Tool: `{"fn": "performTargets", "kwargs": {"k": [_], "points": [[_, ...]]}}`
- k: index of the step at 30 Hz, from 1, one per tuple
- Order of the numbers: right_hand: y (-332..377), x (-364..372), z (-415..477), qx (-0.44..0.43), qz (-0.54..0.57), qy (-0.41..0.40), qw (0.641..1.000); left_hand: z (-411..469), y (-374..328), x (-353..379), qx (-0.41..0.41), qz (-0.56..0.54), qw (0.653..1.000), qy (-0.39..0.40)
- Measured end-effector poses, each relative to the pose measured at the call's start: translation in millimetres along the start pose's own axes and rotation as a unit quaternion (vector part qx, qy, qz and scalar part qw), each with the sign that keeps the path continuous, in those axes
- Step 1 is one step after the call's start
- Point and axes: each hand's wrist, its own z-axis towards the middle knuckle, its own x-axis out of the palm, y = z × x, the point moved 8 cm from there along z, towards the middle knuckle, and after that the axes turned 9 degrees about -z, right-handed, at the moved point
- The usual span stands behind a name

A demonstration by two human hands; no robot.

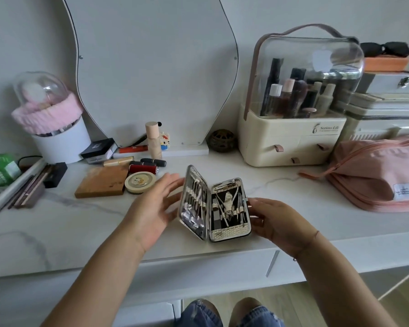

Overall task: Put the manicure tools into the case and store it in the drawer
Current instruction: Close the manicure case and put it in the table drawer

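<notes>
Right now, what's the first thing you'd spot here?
The shiny open manicure case full of metal tools, in the middle of the white table between both hands: left hand open beside its raised lid, right hand at its right edge. Then the clear-domed cosmetics organizer behind on the right.

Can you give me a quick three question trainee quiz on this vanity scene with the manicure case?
1. True or false: the manicure case lies closed on the counter.
2. Which of the hands steadies the case's clasp edge? A) left hand B) right hand
3. Fill in: the pink zip bag lies to the ___ of the case.

Key: 1 false, it stands open with tools in both halves; 2 B, while the left hand is spread open beside the lid; 3 right.
</notes>
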Motion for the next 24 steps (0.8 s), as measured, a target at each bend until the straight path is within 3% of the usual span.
{"fn": "performTargets", "kwargs": {"k": [2, 4, 8, 10, 16, 24], "points": [[-2, 4, 2, 0.010, 0.018, 0.018, 1.000, -3, 4, 17, 0.036, 0.071, 0.995, 0.055], [-2, 4, 3, 0.015, 0.023, 0.025, 0.999, -7, 11, 35, 0.094, 0.228, 0.964, 0.102], [-3, 3, 3, 0.011, 0.004, 0.033, 0.999, -11, 45, 52, 0.177, 0.478, 0.846, 0.159], [-6, 3, 2, 0.009, -0.004, 0.031, 0.999, -10, 54, 51, 0.219, 0.544, 0.793, 0.165], [-6, 3, 5, 0.010, -0.010, -0.004, 1.000, -10, 60, 50, 0.225, 0.582, 0.758, 0.188], [-8, 0, 8, 0.002, -0.021, -0.011, 1.000, -10, 64, 51, 0.239, 0.590, 0.748, 0.188]]}}
